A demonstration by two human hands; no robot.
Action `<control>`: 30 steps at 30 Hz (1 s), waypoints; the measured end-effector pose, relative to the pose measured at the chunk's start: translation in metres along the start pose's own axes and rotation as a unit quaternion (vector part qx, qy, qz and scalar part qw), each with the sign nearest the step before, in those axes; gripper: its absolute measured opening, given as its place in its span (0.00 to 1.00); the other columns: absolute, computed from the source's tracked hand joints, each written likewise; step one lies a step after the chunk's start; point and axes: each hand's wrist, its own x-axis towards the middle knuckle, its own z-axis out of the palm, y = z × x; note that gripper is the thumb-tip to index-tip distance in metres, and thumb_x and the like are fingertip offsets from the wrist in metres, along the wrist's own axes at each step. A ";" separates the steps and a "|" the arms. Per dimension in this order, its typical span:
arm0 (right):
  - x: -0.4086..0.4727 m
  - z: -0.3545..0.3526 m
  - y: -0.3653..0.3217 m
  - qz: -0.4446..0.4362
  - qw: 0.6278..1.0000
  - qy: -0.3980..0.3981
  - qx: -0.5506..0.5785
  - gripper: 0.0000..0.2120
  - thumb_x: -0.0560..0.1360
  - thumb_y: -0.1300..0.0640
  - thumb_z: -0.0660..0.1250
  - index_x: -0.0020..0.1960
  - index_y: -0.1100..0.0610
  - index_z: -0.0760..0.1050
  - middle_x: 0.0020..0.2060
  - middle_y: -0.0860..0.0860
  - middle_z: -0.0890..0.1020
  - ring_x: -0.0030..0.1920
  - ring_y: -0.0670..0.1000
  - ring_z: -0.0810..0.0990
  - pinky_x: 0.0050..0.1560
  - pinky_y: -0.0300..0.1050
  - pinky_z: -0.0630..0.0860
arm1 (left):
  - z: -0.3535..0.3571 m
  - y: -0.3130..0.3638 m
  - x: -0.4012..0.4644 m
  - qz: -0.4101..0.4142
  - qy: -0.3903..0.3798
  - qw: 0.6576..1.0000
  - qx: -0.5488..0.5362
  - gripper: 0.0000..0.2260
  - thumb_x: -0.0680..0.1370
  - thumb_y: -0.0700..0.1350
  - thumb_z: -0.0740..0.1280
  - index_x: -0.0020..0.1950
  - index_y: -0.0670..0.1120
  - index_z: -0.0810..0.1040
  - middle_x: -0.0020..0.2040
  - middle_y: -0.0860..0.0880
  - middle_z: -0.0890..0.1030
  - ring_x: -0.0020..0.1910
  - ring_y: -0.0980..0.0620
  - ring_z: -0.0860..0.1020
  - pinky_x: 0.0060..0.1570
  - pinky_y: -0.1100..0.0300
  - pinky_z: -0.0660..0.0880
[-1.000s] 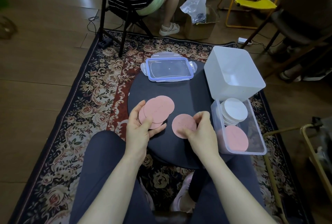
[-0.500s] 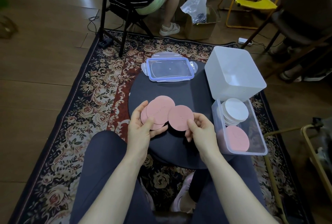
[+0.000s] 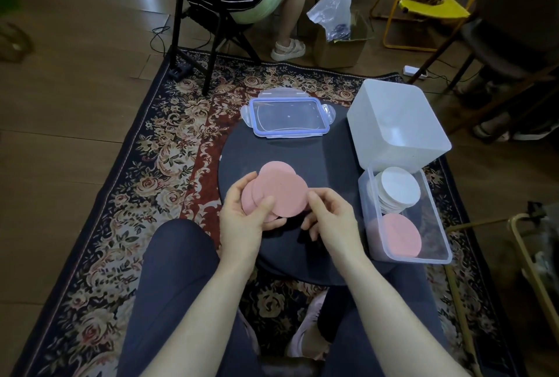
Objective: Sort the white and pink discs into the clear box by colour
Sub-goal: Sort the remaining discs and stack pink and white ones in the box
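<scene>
just now left hand (image 3: 242,219) grips pink discs (image 3: 279,192); right hand (image 3: 329,219) pinches their edge.

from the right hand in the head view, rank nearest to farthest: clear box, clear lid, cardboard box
1. clear box, just right of the right hand.
2. clear lid, at the table's far edge.
3. cardboard box, on the floor beyond the rug.

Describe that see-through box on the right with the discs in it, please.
The clear box is a rectangular tub of see-through plastic, open on top, sitting upright at the right edge of the round dark table. Its far end holds a leaning stack of white discs; its near end holds pink discs. A white bin stands close behind it. A blue-rimmed lid lies apart on the table. Neither hand touches the box.
</scene>
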 end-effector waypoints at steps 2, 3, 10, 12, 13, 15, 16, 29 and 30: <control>0.008 0.001 0.002 -0.089 0.983 0.021 -0.159 0.12 0.80 0.60 0.57 0.55 0.49 0.77 0.44 0.46 0.80 0.36 0.44 0.75 0.40 0.41 0.73 | 0.002 -0.001 0.001 0.005 0.051 0.998 -0.035 0.17 0.75 0.30 0.67 0.56 0.50 0.75 0.59 0.46 0.76 0.50 0.50 0.81 0.34 0.57 0.81; 0.012 0.001 0.001 -0.133 0.962 0.012 -0.240 0.15 0.80 0.60 0.56 0.60 0.46 0.74 0.50 0.45 0.77 0.41 0.46 0.76 0.44 0.43 0.73 | 0.002 -0.001 0.002 0.005 0.072 0.996 -0.053 0.16 0.76 0.30 0.66 0.55 0.49 0.74 0.58 0.46 0.76 0.51 0.49 0.80 0.34 0.58 0.81; 0.017 0.008 -0.002 -0.226 0.838 -0.039 -0.495 0.11 0.79 0.43 0.56 0.59 0.44 0.70 0.47 0.47 0.65 0.39 0.51 0.71 0.34 0.43 0.67 | 0.000 0.001 0.008 -0.008 0.140 0.980 -0.143 0.13 0.77 0.31 0.65 0.55 0.47 0.72 0.56 0.48 0.76 0.52 0.46 0.80 0.36 0.53 0.82; 0.011 0.007 0.002 -0.221 0.848 -0.019 -0.481 0.09 0.79 0.44 0.57 0.54 0.46 0.71 0.46 0.47 0.66 0.39 0.51 0.72 0.33 0.44 0.69 | 0.000 0.001 0.007 -0.003 0.134 0.983 -0.127 0.13 0.77 0.31 0.64 0.53 0.49 0.72 0.55 0.49 0.77 0.53 0.47 0.80 0.36 0.54 0.82; 0.005 0.004 0.005 -0.220 0.852 -0.010 -0.475 0.08 0.79 0.44 0.58 0.53 0.46 0.71 0.46 0.46 0.65 0.39 0.51 0.72 0.33 0.44 0.70 | 0.001 0.000 0.006 0.000 0.127 0.985 -0.119 0.14 0.77 0.31 0.64 0.53 0.49 0.73 0.56 0.50 0.77 0.54 0.47 0.80 0.36 0.54 0.82; -0.009 -0.004 0.013 -0.216 0.860 0.007 -0.462 0.06 0.78 0.45 0.60 0.51 0.46 0.71 0.46 0.45 0.65 0.38 0.50 0.72 0.33 0.44 0.70 | 0.002 0.000 0.005 0.009 0.110 0.988 -0.107 0.14 0.78 0.31 0.64 0.54 0.50 0.73 0.56 0.49 0.77 0.55 0.48 0.79 0.36 0.54 0.81; -0.017 -0.008 0.018 -0.212 0.866 0.015 -0.453 0.05 0.77 0.46 0.62 0.50 0.46 0.72 0.46 0.45 0.64 0.38 0.50 0.72 0.32 0.44 0.69 | 0.002 0.000 0.004 0.012 0.103 0.990 -0.099 0.14 0.78 0.31 0.64 0.54 0.50 0.74 0.57 0.49 0.77 0.55 0.48 0.79 0.36 0.55 0.81; -0.011 -0.013 0.001 -0.016 0.914 -0.011 -0.405 0.34 0.64 0.45 0.75 0.65 0.50 0.65 0.58 0.47 0.67 0.53 0.55 0.77 0.50 0.51 0.74 | 0.002 -0.001 0.003 0.005 0.051 0.998 -0.045 0.15 0.77 0.30 0.64 0.56 0.48 0.74 0.56 0.49 0.77 0.54 0.50 0.79 0.36 0.55 0.81; -0.010 -0.014 0.000 -0.006 0.920 -0.008 -0.393 0.29 0.65 0.46 0.75 0.60 0.50 0.67 0.55 0.47 0.67 0.51 0.54 0.77 0.49 0.51 0.74 | 0.001 -0.001 0.003 0.006 0.049 0.998 -0.043 0.15 0.77 0.30 0.64 0.57 0.48 0.74 0.56 0.50 0.77 0.53 0.50 0.79 0.36 0.54 0.82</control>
